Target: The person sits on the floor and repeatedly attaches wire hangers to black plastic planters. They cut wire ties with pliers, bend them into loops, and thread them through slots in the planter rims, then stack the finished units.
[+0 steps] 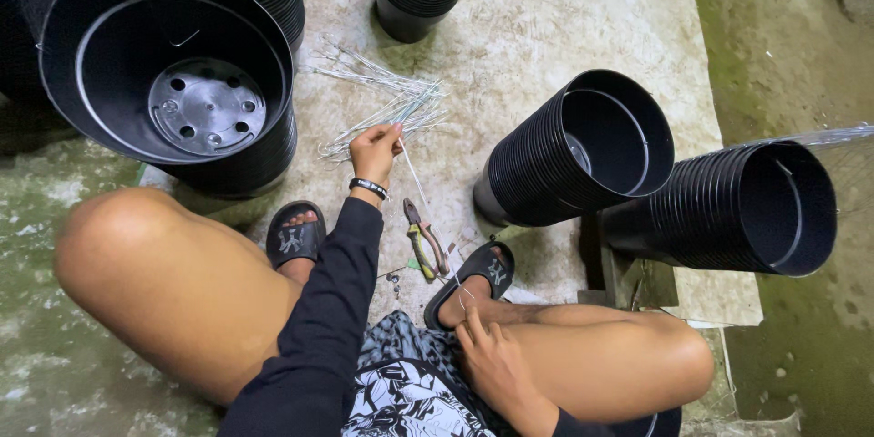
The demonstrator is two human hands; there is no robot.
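Head view shows the person seated on the ground, both hands working one thin, straight length of silver metal wire (pixel 421 187). The left hand (pixel 375 151) is extended forward with fingers pinched together on the wire's far end, right at the edge of a loose bundle of similar silver wires (pixel 387 96) lying on the floor. The right hand (pixel 489 352) rests by the right foot, fingers closed on the wire's near end, which appears bent into a small hook. Judged step: one wire is being drawn clear of the bundle. The next move calls for a steady two-handed grip so the wire does not snag. Yellow-handled pliers (pixel 423 238) lie untouched between the black sandals. The surface is a pale, stained concrete slab (pixel 546 18) with green, damp-looking ground alongside. Stacks of black plastic plant pots (pixel 583 150) stand and lie around the work area.
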